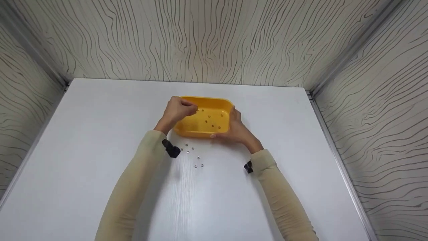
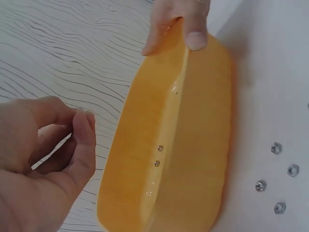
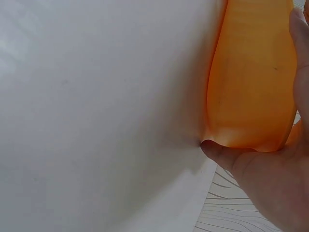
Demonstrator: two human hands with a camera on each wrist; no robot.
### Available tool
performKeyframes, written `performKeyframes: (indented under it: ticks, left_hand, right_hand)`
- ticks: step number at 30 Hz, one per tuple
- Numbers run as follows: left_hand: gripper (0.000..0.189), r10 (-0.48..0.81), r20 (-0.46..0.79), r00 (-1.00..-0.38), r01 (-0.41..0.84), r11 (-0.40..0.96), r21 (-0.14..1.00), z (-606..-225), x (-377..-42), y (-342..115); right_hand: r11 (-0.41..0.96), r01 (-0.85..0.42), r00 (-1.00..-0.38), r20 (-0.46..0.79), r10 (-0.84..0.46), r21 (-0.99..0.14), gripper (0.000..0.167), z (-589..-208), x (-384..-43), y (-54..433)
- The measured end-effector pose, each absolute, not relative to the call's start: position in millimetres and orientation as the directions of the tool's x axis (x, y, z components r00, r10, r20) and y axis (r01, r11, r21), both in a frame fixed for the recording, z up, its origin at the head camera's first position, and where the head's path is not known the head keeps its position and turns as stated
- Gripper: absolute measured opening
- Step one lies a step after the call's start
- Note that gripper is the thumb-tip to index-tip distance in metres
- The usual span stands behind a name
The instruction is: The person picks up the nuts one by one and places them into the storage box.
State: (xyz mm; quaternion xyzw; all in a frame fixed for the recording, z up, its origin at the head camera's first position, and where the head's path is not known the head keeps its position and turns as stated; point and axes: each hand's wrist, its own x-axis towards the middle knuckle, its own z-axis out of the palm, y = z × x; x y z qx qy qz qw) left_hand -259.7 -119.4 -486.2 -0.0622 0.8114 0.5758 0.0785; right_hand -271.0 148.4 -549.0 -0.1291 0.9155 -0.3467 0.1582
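Observation:
A yellow plastic tray (image 1: 197, 134) stands on the white table with several small metal nuts (image 1: 209, 116) inside it. My left hand (image 1: 179, 109) is raised over the tray's left end, thumb and forefinger tips together; in the left wrist view no object shows between the fingertips (image 2: 84, 118). The right hand (image 1: 234, 129) grips the tray's right end, its thumb along the near side and the other fingers over the far side and rim. In front of the tray, several loose nuts (image 1: 188, 152) lie scattered on the table.
The white table (image 1: 284, 134) reaches back to a wood-grain patterned wall (image 1: 207, 40). Similar panels stand at left and right, with metal rails along the corners. A black wrist camera (image 1: 171, 149) is strapped to the left sleeve, close over the loose nuts.

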Motion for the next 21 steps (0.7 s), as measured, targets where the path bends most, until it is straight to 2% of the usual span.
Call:
performKeyframes:
  ticks: [5, 9, 21]
  left_hand:
    - [0.022, -0.054, -0.304, -0.951, -0.308, 0.227, 0.924, -483.3, -270.4, -121.2]
    - [0.024, -0.083, -0.34, -0.937, -0.35, 0.244, 0.905, -484.6, -277.4, -121.5]
    - [0.026, -0.098, -0.307, -0.947, -0.322, 0.29, 0.901, -494.9, -282.5, -113.2]
  right_hand:
    - [0.723, -0.108, -0.923, -0.202, -0.328, -0.682, 0.161, -547.4, -268.4, 147.9]
    - [0.735, -0.099, -0.927, -0.207, -0.314, -0.67, 0.161, -548.1, -267.4, 145.0]
    - [0.749, -0.115, -0.929, -0.196, -0.313, -0.652, 0.162, -550.3, -268.1, 148.3]
